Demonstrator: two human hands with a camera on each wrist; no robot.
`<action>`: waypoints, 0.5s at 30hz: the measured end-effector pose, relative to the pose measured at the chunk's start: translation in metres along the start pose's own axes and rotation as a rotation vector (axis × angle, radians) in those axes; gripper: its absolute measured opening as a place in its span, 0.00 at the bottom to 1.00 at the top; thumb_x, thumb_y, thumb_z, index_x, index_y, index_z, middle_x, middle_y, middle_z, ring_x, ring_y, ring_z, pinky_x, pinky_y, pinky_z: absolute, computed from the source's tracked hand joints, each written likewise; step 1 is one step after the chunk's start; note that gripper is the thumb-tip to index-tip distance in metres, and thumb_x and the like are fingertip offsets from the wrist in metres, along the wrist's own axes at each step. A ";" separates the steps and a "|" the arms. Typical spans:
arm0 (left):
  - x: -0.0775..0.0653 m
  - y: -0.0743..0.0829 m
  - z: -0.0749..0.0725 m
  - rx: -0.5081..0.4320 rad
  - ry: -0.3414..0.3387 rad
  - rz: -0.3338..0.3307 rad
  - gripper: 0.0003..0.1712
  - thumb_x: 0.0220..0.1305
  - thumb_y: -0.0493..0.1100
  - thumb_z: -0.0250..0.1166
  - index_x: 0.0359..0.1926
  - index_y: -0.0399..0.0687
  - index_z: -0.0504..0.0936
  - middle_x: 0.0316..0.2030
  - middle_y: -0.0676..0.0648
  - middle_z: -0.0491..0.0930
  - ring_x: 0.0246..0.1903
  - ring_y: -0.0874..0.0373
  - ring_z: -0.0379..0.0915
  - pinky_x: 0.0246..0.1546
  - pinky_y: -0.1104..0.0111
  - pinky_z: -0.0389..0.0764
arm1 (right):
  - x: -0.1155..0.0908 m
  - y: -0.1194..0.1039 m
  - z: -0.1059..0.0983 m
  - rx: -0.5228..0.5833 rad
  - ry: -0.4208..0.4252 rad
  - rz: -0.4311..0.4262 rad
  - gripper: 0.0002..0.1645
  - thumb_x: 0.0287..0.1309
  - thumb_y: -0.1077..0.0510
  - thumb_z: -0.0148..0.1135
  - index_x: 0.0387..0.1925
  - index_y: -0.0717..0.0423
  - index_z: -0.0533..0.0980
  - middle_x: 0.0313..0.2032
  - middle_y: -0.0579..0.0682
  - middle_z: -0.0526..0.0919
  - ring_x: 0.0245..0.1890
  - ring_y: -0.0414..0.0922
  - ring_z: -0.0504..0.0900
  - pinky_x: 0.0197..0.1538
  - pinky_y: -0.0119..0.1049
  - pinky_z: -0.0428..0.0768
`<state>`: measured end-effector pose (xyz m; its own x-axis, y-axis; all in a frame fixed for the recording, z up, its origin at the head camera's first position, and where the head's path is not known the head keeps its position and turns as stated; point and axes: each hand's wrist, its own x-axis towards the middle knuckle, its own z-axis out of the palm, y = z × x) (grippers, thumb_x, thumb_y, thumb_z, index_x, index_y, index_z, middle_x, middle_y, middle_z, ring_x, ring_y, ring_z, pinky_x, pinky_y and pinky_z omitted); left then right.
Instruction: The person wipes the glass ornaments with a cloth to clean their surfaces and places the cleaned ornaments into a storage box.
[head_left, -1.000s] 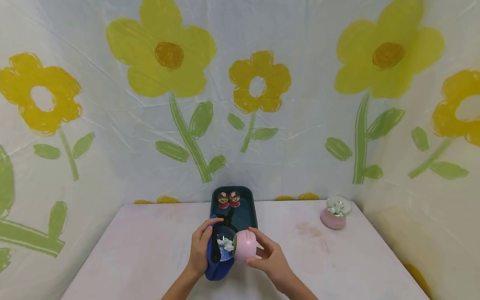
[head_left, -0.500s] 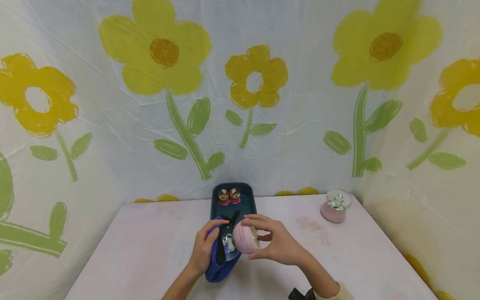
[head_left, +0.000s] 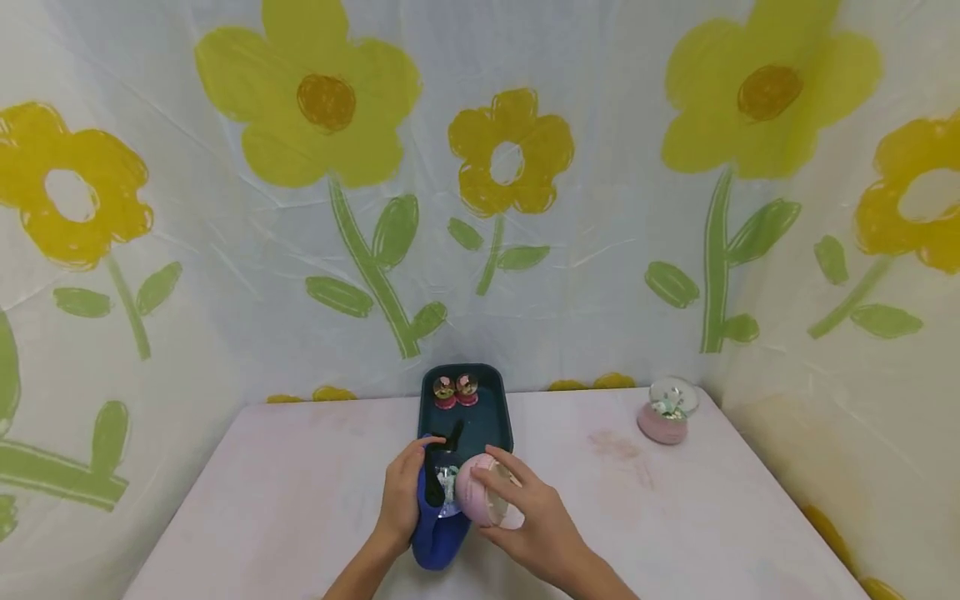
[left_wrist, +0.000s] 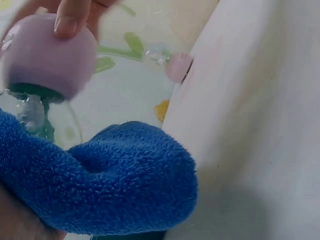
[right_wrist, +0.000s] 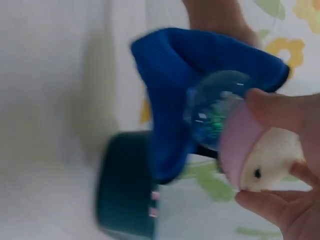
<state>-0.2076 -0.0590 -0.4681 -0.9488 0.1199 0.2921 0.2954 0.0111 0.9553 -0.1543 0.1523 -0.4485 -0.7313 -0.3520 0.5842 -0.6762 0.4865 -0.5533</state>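
Observation:
A snow globe (head_left: pixel 472 493) with a pink base and clear dome is held sideways between my hands. My right hand (head_left: pixel 538 518) grips the base, its thumb and fingers spread round the rim. In the right wrist view the pale underside of the base shows a small dark spot. My left hand (head_left: pixel 401 493) holds a fluffy blue towel (head_left: pixel 437 543) with black edging against the dome. Cloth wraps part of the dome in the right wrist view, where a green and white figure (right_wrist: pixel 217 120) shows inside. The left fingers are mostly hidden behind the towel.
Behind the hands, a dark green tray (head_left: pixel 491 421) bears two small globes with red-pink bases, the left one (head_left: pixel 445 392) beside the right one (head_left: pixel 467 390). Another pink-based snow globe (head_left: pixel 663 427) stands at the table's back right corner. A flowered cloth backdrop (head_left: pixel 600 317) encloses the table.
The right hand has regripped and turned the base, so its pale underside faces right. The towel stays against the dome in the left hand. The view has tilted slightly.

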 end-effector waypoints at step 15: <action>-0.004 -0.003 0.003 -0.040 0.025 0.123 0.22 0.76 0.44 0.41 0.55 0.42 0.78 0.54 0.43 0.77 0.54 0.49 0.72 0.54 0.64 0.71 | 0.007 0.030 -0.007 0.733 -0.084 0.512 0.40 0.52 0.60 0.73 0.67 0.54 0.68 0.60 0.60 0.71 0.46 0.55 0.80 0.44 0.44 0.81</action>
<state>-0.2047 -0.0565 -0.4722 -0.9083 0.0931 0.4078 0.4057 -0.0421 0.9131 -0.1791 0.1700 -0.4565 -0.9437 -0.3031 0.1322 -0.1317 -0.0223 -0.9910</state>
